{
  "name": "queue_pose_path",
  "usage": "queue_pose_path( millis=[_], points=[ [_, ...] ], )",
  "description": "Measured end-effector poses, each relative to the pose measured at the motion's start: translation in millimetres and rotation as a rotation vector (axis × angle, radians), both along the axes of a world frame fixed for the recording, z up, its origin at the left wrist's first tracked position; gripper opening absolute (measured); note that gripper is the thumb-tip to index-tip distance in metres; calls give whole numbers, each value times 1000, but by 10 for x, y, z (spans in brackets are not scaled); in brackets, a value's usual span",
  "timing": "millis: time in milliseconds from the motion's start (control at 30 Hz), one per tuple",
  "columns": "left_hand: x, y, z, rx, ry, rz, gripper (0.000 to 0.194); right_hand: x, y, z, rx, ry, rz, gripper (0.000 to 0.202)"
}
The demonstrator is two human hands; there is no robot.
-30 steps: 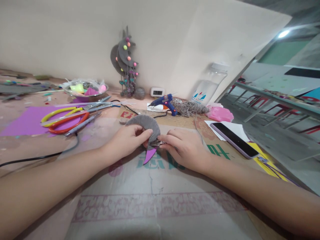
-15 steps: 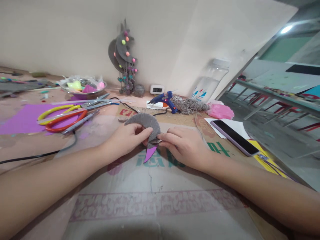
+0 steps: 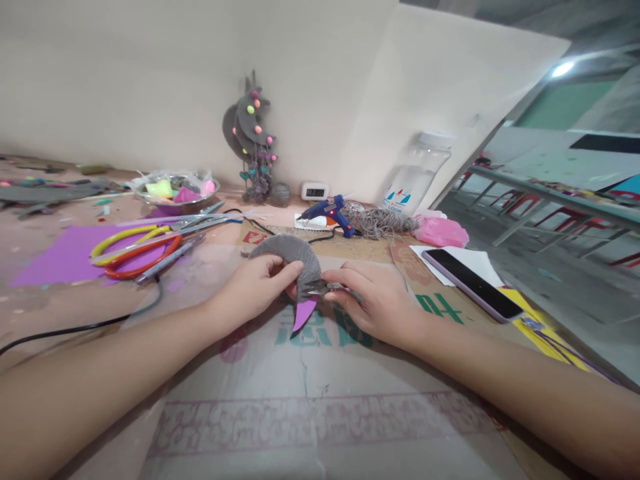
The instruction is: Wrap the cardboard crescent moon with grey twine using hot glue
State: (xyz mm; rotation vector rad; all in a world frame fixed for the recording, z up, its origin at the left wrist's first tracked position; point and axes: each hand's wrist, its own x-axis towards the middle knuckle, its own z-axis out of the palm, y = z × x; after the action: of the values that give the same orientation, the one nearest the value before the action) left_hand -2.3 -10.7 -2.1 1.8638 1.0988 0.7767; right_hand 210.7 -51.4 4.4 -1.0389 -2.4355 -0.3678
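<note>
A crescent moon shape (image 3: 309, 267), wrapped in grey yarn with a bare purple tip pointing down, is held above the cardboard (image 3: 240, 393). My left hand (image 3: 265, 283) grips its inner curve, thumb on the front and fingers partly hidden behind. At the edge of the wrapping, near the purple tip, my right hand (image 3: 373, 293) pinches a small bunch of grey yarn (image 3: 327, 287) between thumb and fingers. The bunch runs up to the crescent; its far end is hidden by the fingers.
Behind my hands lie a blue glue gun (image 3: 330, 213) and a tangle of grey yarn (image 3: 383, 223). Scissors (image 3: 135, 250) rest on purple sheet at left, near a metal bowl (image 3: 173, 200). A phone (image 3: 473, 283) is at right; a bottle (image 3: 417, 173) leans by the wall.
The view has tilted and shifted slightly. My right hand has drawn a little away from the crescent, and more of the yarn bunch shows between them. My left hand keeps its grip.
</note>
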Motion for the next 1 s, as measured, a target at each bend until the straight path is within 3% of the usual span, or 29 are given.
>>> queue_pose_path(
  millis=[433, 1000],
  points=[
    [5, -25, 36, 47, 129, 8, 42, -23, -17, 7, 26, -68, -3, 24],
    [-1, -25, 29, 2, 105, 33, 42, -48, -6, 1, -2, -59, -7, 24]
  ],
)
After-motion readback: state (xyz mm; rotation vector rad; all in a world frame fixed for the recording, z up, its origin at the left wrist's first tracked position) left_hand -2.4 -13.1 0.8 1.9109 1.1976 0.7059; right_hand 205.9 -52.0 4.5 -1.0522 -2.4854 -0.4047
